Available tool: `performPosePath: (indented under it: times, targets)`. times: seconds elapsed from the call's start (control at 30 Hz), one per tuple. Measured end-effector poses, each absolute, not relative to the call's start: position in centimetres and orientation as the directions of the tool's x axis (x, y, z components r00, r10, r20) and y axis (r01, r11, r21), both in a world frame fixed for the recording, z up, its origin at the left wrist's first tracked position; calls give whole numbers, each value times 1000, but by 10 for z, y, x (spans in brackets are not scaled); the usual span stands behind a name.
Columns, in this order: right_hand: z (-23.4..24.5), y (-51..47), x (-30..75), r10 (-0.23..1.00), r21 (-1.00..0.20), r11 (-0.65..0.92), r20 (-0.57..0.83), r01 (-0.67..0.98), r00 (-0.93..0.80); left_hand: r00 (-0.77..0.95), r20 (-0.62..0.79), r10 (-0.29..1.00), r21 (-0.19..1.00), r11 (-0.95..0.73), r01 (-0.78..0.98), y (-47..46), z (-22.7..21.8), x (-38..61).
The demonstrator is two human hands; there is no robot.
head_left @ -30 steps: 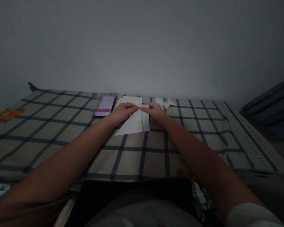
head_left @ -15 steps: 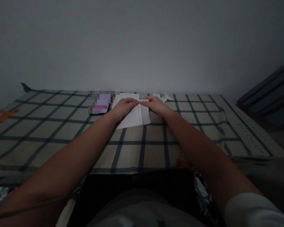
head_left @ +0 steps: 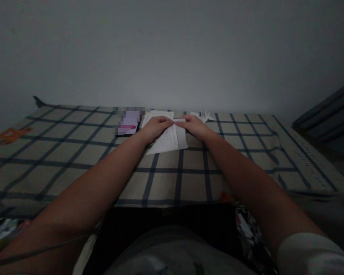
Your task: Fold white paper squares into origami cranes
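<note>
My left hand [head_left: 158, 126] and my right hand [head_left: 193, 125] meet at a small white piece of paper [head_left: 180, 120], both pinching it between fingertips and thumbs. Beneath them lies a printed sheet of paper [head_left: 164, 142] with small text, its near edge slanting toward me. A plain white paper part [head_left: 182, 138] shows at its right side; I cannot tell whether it belongs to the held piece. Just behind my right hand sits a folded white paper shape [head_left: 206, 116] with pointed ends.
A phone [head_left: 128, 123] with a lit, blurred screen lies left of the papers. The checked tablecloth [head_left: 103, 152] covers the table up to the grey wall [head_left: 172, 53]. An orange object [head_left: 13, 135] lies at the far left. A dark striped fabric [head_left: 329, 118] stands at the right.
The whole view has shifted slightly, so everything sits a little further right. Both hands keep their pinch on the paper, with only slight movement of the fingers.
</note>
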State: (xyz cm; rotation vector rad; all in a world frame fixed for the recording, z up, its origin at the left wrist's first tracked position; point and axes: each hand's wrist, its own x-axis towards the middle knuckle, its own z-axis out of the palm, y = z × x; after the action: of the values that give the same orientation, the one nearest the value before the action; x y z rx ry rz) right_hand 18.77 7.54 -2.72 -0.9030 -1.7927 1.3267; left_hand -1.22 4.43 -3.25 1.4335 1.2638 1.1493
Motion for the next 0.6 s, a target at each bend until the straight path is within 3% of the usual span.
performPosePath:
  times: [0.37, 0.6]
  targets:
    - [-25, 72, 184, 851, -972, 220, 148, 87, -503, 60, 57, 997, 983, -67, 173, 37, -22, -10]
    - [-22, 70, 185, 834, -921, 354, 231, 164, -501, 28, 87, 996, 987, -90, 137, 40, -24, -10]
